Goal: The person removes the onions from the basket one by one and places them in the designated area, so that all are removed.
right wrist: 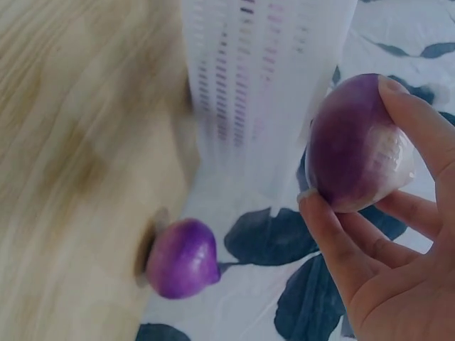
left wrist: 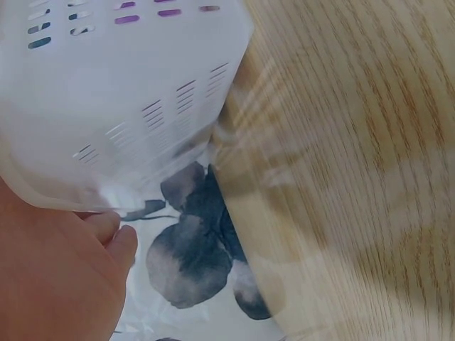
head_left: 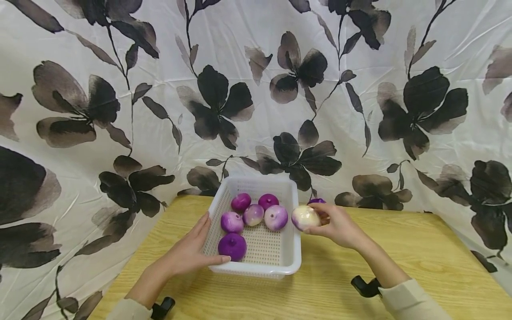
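A white perforated plastic basket stands on the table with several purple and purple-white onions inside. My left hand holds the basket's near left corner, its thumb over the front rim and its fingers along the left side. In the left wrist view, fingertips show below the rim. Just outside the basket's right rim, my right hand grips a glossy white-and-purple onion between thumb and fingers, clear of the table. Behind that hand, another purple onion lies on the table, more fully seen in the right wrist view.
The wood-grain table extends to both sides of the basket. A white cloth with dark flowers hangs along the table's back edge, close behind the basket. Black wrist mounts sit at both of my wrists.
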